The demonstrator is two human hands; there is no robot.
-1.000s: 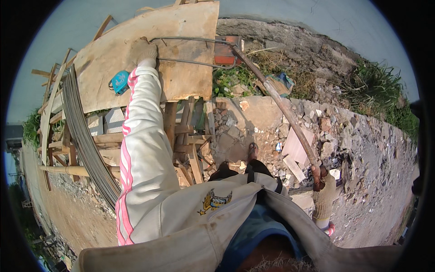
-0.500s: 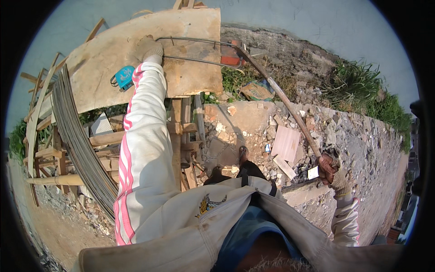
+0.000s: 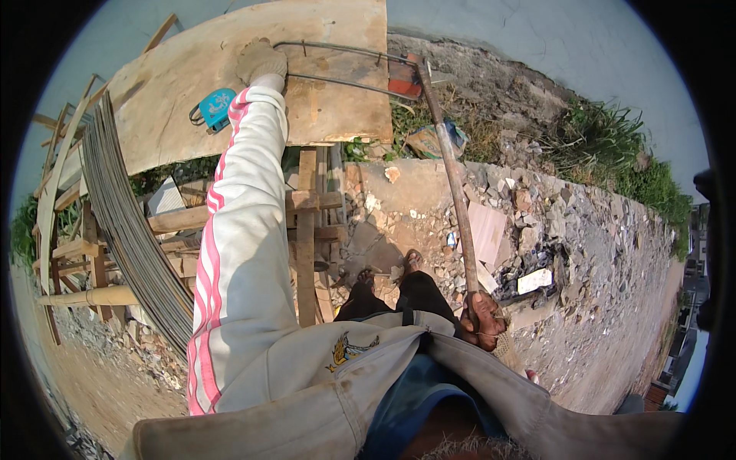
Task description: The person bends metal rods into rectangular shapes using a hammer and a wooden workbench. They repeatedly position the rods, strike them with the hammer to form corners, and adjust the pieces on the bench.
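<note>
My left hand (image 3: 261, 63), in a worn knit glove, is closed on the left end of a thin bent steel rod (image 3: 330, 47) lying over a wooden board. The rod forms two long, roughly parallel sides. My right hand (image 3: 484, 318), in a fingerless-looking glove, grips the near end of a long rusty bar (image 3: 454, 176) close to my waist. At its far end the bar meets the rod's right end, beside a red metal piece (image 3: 404, 77) at the board's edge. Exactly how they engage there is too small to tell.
A blue tape measure (image 3: 217, 106) lies on the board (image 3: 169, 115) by my left wrist. Long steel rods (image 3: 126, 207) lie bundled over a timber frame (image 3: 180, 221) at left. Rubble (image 3: 537, 230) and a pale tile (image 3: 484, 230) cover the ground at right.
My right hand has swung leftward and closer to my body, turning the bar more upright in view. My left hand keeps its hold on the rod; the whole view has shifted slightly.
</note>
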